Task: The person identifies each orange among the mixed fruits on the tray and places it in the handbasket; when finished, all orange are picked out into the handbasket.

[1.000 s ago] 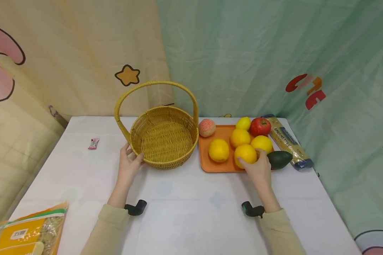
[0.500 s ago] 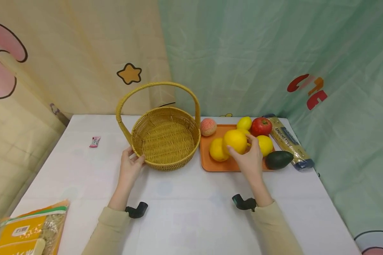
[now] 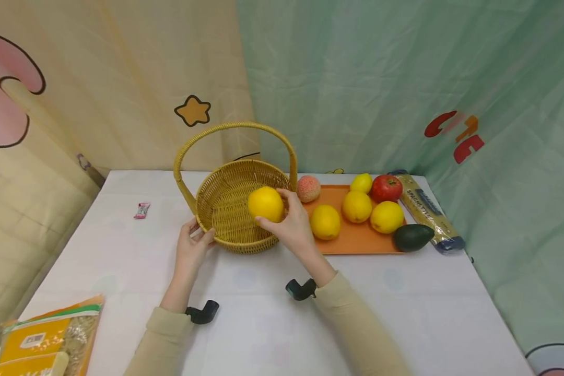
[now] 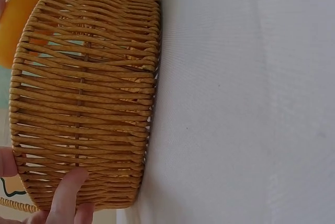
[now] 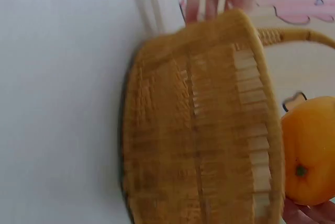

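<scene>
Left hand [image 3: 194,243]: digits bent about the near-left rim and outer wall of a handled wicker basket [image 3: 227,209], gripping it upright on the white table [image 3: 254,329]. Right hand [image 3: 293,227]: thumb and fingers curled round a yellow-orange fruit [image 3: 266,204], held above the basket's opening, higher than the rim in both wrist views. Just right of the basket, an orange tray [image 3: 357,243] bearing three large yellow fruits [image 3: 326,222], a lemon [image 3: 361,183] and a red apple [image 3: 386,188]; at its far-left corner, a peach [image 3: 308,188]; at its near-right corner, a dark green fruit [image 3: 413,237]. Beyond, right, a spaghetti packet [image 3: 425,211]; left of the basket, a small pink wrapped sweet [image 3: 141,210].
</scene>
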Demonstrator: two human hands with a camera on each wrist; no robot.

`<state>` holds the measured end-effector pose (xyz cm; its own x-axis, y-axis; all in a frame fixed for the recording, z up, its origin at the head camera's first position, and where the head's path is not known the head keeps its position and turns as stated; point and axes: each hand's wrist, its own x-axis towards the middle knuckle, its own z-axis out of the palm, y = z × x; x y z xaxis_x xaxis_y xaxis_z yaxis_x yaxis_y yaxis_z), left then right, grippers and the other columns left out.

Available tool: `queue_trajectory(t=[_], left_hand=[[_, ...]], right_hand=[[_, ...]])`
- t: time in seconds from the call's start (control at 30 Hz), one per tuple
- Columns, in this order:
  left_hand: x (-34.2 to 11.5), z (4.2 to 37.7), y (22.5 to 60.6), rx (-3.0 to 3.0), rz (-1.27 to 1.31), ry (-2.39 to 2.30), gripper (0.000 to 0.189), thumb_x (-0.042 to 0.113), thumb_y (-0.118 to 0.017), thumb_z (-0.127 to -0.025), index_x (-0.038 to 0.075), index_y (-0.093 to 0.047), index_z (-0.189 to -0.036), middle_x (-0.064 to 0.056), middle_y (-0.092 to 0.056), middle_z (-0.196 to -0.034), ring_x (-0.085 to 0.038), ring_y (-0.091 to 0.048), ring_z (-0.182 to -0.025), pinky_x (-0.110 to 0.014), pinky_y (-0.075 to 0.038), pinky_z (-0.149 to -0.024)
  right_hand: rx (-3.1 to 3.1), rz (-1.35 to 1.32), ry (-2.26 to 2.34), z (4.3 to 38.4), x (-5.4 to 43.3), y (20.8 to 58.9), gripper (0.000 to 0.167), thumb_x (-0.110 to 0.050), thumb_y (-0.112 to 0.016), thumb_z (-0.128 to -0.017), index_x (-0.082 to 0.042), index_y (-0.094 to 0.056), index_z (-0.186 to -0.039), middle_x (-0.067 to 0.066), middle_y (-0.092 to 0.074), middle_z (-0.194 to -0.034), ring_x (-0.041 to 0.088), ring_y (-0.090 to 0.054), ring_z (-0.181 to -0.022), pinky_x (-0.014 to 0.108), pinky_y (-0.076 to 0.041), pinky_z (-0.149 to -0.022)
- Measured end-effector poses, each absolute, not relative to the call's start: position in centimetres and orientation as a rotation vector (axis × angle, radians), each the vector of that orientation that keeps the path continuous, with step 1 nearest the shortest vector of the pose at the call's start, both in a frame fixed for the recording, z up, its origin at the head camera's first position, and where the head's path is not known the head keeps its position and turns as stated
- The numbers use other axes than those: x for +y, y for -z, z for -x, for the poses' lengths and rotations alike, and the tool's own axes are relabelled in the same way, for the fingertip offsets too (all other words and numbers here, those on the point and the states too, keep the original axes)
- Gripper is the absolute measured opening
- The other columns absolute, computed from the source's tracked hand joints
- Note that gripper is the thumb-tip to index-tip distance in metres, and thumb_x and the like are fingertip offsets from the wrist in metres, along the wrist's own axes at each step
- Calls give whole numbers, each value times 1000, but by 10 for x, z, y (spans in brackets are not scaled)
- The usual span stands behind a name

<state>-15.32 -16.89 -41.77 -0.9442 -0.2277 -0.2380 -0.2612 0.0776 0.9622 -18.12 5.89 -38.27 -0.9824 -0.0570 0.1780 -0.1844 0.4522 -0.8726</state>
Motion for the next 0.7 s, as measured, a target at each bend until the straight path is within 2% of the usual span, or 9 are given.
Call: queue_trajectory(t=[0.27,0.7], left_hand=[[-170,153,422,2291,502,-2032,67,11,-52,-101,2,-15,-156,-19,-23,-160,-33,-43,-138,-33,-53,-102],[-170,152,422,2293,455,-2029,65,10,-49,-102,0,-14,-155,-22,-20,-160,-36,-41,-139,-37,-51,-103]], right_hand=[[-2714,-365,-1488,199,6,389,75,-36,-83,-78,-10,-47,-139,9,-58,-132,25,-58,-114,40,-56,-96],[-2907,-343,-1370,228,-34,399,76,-32,-84,-78,-9,-46,-140,9,-56,-137,25,-57,-120,38,-54,-100]])
